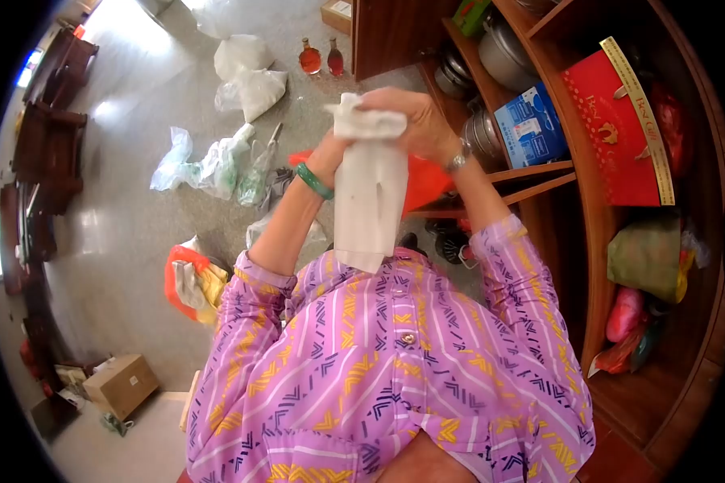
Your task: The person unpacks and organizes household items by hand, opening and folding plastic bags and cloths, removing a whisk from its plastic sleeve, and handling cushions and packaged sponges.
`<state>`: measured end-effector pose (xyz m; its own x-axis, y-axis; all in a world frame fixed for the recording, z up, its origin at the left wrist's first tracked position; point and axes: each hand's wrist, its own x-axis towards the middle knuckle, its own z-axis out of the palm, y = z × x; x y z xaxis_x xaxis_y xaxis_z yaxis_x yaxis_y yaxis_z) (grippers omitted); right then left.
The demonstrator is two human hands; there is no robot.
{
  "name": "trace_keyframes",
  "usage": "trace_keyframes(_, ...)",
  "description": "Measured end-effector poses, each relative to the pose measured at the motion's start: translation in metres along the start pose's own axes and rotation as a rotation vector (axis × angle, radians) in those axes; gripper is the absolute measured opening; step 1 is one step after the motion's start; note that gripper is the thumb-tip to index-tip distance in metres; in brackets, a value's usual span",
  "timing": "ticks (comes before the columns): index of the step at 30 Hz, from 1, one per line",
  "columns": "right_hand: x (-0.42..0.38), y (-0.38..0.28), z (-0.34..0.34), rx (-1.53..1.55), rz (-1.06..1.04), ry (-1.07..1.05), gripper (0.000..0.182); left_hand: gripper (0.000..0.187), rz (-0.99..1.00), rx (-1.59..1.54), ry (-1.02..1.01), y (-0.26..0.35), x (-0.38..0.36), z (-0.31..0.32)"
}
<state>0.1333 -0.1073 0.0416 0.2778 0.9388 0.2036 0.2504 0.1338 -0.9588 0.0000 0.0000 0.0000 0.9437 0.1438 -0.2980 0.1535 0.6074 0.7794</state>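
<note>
White, thin material (369, 201) is up in front of the person's chest, and from my remote view I judge it part folded: the top end is doubled over, while the length below hangs flat and isn't rolled up. The right hand (415, 117) grips the doubled end. The left hand (327, 158) meets the other side, fingers hidden, so I can't tell its grip.

Brightly lit from upper left, with white glare on the floor (133, 249); rather dark inside the shelves (594, 274); slightly blurred at the right hand (427, 122); strongly curved near edges.
</note>
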Motion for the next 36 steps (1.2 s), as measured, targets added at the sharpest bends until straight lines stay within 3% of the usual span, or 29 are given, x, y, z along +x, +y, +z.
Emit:
trace_keyframes(2,-0.004,-0.001,0.003,-0.437,-0.329,-0.065,0.04,0.036,0.176,-0.176,-0.09,-0.004,-0.002,0.002)
trace_keyframes(8,-0.014,-0.006,0.008,-0.747,-0.394,0.017,0.045,0.035,0.216,-0.637,-0.07,0.001,-0.007,0.003)
trace_keyframes(12,-0.015,0.003,0.004,-0.741,-0.354,0.0,0.045,0.033,0.153,-0.623,0.006,0.003,-0.002,0.005)
trace_keyframes(15,-0.018,0.004,0.0,-0.613,-0.362,0.012,0.046,0.031,-0.012,-0.405,0.051,0.004,0.003,-0.005)
trace_keyframes(17,-0.031,-0.008,-0.003,-0.219,-0.144,0.242,0.046,0.031,-0.023,-0.573,0.053,0.013,0.007,-0.011)
trace_keyframes(19,-0.045,-0.01,0.0,-0.196,-0.142,0.255,0.049,0.032,-0.015,-0.646,-0.001,0.023,0.01,-0.022)
trace_keyframes(21,-0.057,-0.019,0.018,-0.28,-0.161,0.322,0.058,0.031,0.085,-0.675,0.169,0.029,0.014,-0.025)
trace_keyframes(22,-0.057,-0.019,0.025,-0.327,-0.16,0.329,0.069,0.03,0.1,-0.665,0.2,0.029,0.015,-0.024)
trace_keyframes(23,-0.053,-0.025,0.025,-0.327,-0.161,0.337,0.069,0.03,0.096,-0.659,0.196,0.028,0.02,-0.024)
trace_keyframes(26,-0.044,-0.041,0.021,-0.43,-0.338,0.355,0.054,0.031,0.044,-0.682,0.139,0.015,0.028,-0.028)
trace_keyframes(28,-0.035,-0.036,0.009,-0.558,-0.485,0.301,0.031,0.031,0.077,-0.678,-0.173,0.007,0.028,-0.029)
trace_keyframes(29,-0.034,-0.038,0.008,-0.565,-0.482,0.304,0.031,0.031,0.073,-0.679,-0.18,0.002,0.029,-0.027)
trace_keyframes(31,-0.028,-0.042,0.01,-0.514,-0.376,0.349,0.013,0.03,0.116,-0.527,0.125,-0.001,0.02,-0.005)
trace_keyframes(33,-0.024,-0.033,0.011,-0.558,-0.365,0.339,0.013,0.03,0.121,-0.46,0.092,-0.01,0.018,-0.004)
trace_keyframes(35,-0.022,-0.029,0.013,-0.485,-0.037,0.367,0.018,0.03,-0.007,-0.468,0.086,-0.013,0.021,-0.006)
trace_keyframes(36,-0.023,-0.025,0.01,-0.486,-0.036,0.364,0.018,0.03,0.012,-0.444,0.106,-0.007,0.015,0.003)
